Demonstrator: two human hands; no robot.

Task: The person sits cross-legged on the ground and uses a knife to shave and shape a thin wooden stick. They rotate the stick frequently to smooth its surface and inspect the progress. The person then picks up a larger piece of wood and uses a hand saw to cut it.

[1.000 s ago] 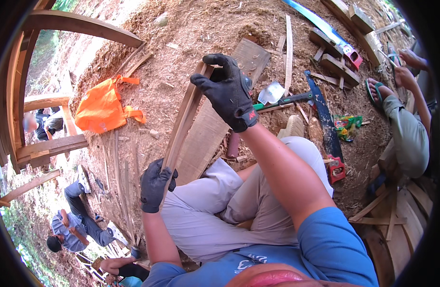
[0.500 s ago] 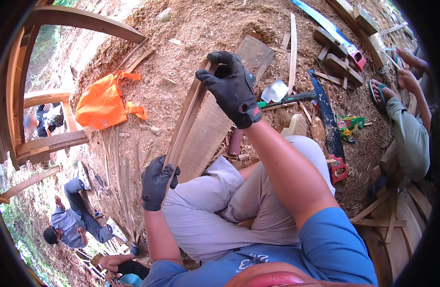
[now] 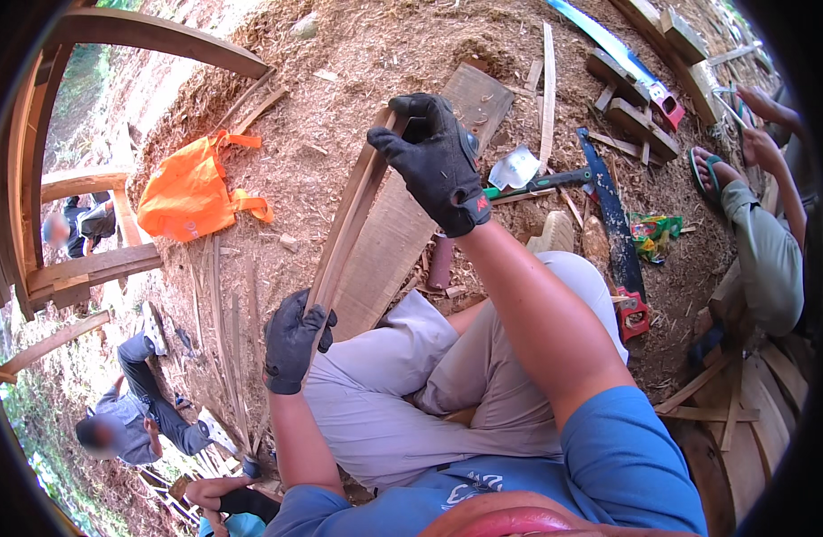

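Both my hands wear dark work gloves and hold one long, thin wooden strip (image 3: 347, 217), which slants up and away above my lap. My left hand (image 3: 292, 340) is closed round its near end. At the far end, my right hand (image 3: 432, 161) grips it with fingers and thumb curled over the edge. A groove or gap appears to run along the strip's length. Under it a wide plank (image 3: 376, 264) lies on the ground, running away from my crossed legs, partly hidden by the strip and my right hand.
Right of me lie a dark-bladed handsaw (image 3: 616, 224), a green-handled tool (image 3: 537, 185) and a clear plastic cup (image 3: 514, 168). Another saw (image 3: 608, 45) rests by wooden blocks (image 3: 642, 127). An orange bag (image 3: 192, 192) lies left, near a timber frame (image 3: 94, 268). Other people sit on both sides.
My hands and the wooden strip hold almost the same pose. At the left, the seated person's head and arms have shifted slightly.
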